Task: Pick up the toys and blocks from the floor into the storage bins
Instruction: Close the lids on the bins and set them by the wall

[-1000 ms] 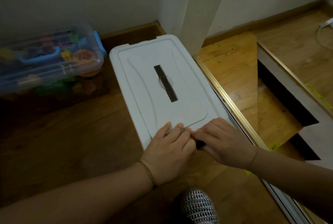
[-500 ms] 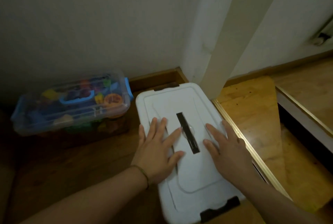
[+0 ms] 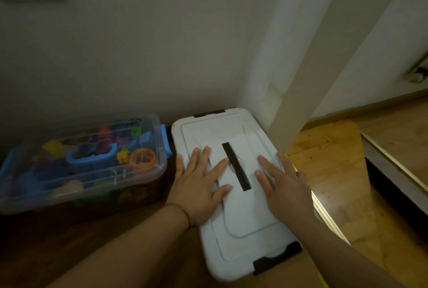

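A white storage bin (image 3: 243,243) with its lid on stands on the wooden floor against the wall, a dark slot along the lid's middle and black latches at both ends. My left hand (image 3: 199,186) lies flat on the lid left of the slot, fingers spread. My right hand (image 3: 282,186) lies flat on the lid right of the slot, fingers spread too. Neither hand holds anything. To the left stands a clear bin with blue latches (image 3: 159,148), lid on, full of colourful toys and blocks.
A white wall runs behind both bins. A pale slanted post (image 3: 308,74) comes down just right of the white bin. Further right are a brass floor strip (image 3: 328,216), lit wooden flooring and a raised wooden step (image 3: 398,139). Dark wooden floor (image 3: 69,241) lies in front of the clear bin.
My hands left the near latch and moved up onto the middle of the lid, spreading flat. The white bin now sits further in, closer to the wall and the clear bin.
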